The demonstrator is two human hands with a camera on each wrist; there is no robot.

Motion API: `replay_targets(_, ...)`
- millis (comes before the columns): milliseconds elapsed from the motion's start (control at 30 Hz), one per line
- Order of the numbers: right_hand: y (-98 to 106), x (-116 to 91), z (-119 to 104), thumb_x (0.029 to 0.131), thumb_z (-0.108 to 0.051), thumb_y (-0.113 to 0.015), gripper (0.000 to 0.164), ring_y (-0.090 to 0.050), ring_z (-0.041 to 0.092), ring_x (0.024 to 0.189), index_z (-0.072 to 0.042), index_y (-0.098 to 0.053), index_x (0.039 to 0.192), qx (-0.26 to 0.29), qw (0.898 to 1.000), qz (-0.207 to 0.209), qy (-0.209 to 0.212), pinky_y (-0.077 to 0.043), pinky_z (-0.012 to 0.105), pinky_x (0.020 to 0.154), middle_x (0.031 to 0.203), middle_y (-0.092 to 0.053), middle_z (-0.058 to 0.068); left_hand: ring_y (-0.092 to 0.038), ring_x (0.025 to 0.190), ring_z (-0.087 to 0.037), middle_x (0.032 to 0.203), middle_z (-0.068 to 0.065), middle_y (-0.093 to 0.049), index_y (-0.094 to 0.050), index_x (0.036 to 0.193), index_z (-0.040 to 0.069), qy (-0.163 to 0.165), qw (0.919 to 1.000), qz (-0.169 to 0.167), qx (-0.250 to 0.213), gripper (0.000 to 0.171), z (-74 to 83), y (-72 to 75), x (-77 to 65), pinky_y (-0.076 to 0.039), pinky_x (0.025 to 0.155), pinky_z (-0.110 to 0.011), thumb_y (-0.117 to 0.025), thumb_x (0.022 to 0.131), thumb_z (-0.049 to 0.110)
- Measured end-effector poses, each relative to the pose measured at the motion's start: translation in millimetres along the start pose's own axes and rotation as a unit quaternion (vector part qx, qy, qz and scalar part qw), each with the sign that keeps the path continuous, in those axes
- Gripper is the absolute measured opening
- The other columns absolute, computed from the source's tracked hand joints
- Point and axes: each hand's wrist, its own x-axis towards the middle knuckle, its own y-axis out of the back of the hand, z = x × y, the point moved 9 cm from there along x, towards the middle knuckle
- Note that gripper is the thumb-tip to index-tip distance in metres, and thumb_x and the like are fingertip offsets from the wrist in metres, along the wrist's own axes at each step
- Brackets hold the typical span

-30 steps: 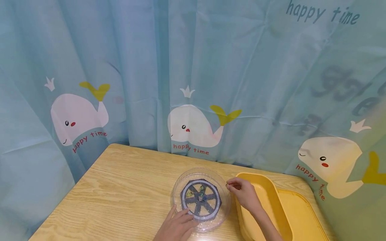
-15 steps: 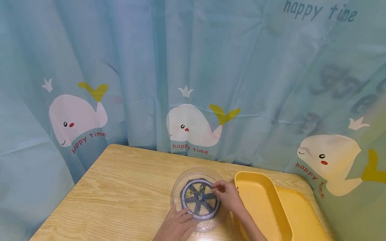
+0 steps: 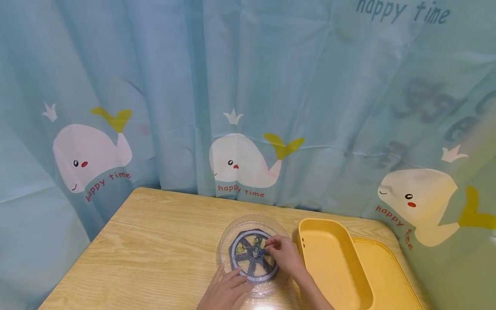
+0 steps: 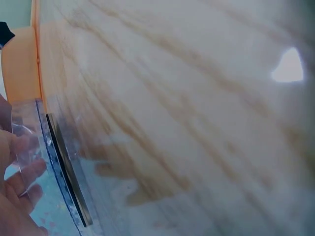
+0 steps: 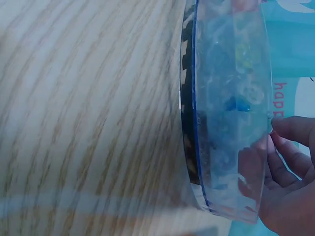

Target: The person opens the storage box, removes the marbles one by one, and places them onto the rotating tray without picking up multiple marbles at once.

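Observation:
A round clear plastic dish [image 3: 226,232] stands on the table, with a dark spoked wheel pattern ringed in pale grey. Small green, yellow and blue beads [image 3: 257,242] lie near its middle. My left hand [image 3: 228,289] rests against the dish's near left edge, fingers extended; in the left wrist view its fingers [image 4: 29,172] show behind the clear wall. Over the right part of the dish is my right hand [image 3: 284,254], thumb and forefinger pinched together. In the right wrist view, these fingertips [image 5: 278,125] hold a tiny bead at the rim's height, mostly hidden.
A deep yellow tray [image 3: 333,258] stands right of the dish, with a couple of small dark pieces [image 3: 303,243] at its left wall. A flat yellow lid [image 3: 383,271] lies beyond it. Behind the wooden table [image 3: 155,241] hangs a blue whale-print curtain [image 3: 174,107].
My right hand has moved left from the yellow tray's edge to over the dish, fingers still pinched. The left hand stays at the dish. The head view has shifted slightly.

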Motion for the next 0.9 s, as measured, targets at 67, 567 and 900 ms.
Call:
replay_targets(67,-0.3,0.4,-1.7,0.087,0.004,-0.069,0.005,-0.063,0.015,0.076,0.001,-0.07,0.091,0.001,1.0,0.0,0.004,-0.053,0.029,0.064,0.079,-0.065,0.0,-0.058,0.121,-0.024,0.118,0.008,-0.069,-0.072,0.116,0.025,0.001,1.0,0.001,0.001,0.028,-0.7,0.3,0.1,-0.04,0.093,-0.069,-0.046,0.107,0.029)
replay_targets(567,-7.0,6.8,5.3,0.088,0.007,-0.067,0.005,-0.06,0.015,0.075,0.002,-0.069,0.09,0.003,1.0,-0.006,-0.012,-0.052,0.028,0.062,0.08,-0.064,0.001,-0.058,0.122,-0.025,0.118,0.006,-0.069,-0.072,0.117,0.026,0.017,0.9996,-0.02,-0.011,0.031,-3.0,-3.3,1.2,-0.038,0.095,-0.07,-0.043,0.107,0.032)
replay_targets(900,-11.1,8.3,7.2,0.087,0.008,-0.066,0.009,-0.058,0.014,0.072,-0.002,-0.068,0.088,-0.006,1.0,-0.008,-0.005,-0.05,0.026,0.056,0.08,-0.064,0.001,-0.059,0.12,-0.026,0.119,0.006,-0.069,-0.071,0.119,0.026,0.003,0.9998,-0.01,-0.017,0.027,-2.9,-5.7,0.1,-0.037,0.093,-0.072,-0.048,0.106,0.029)
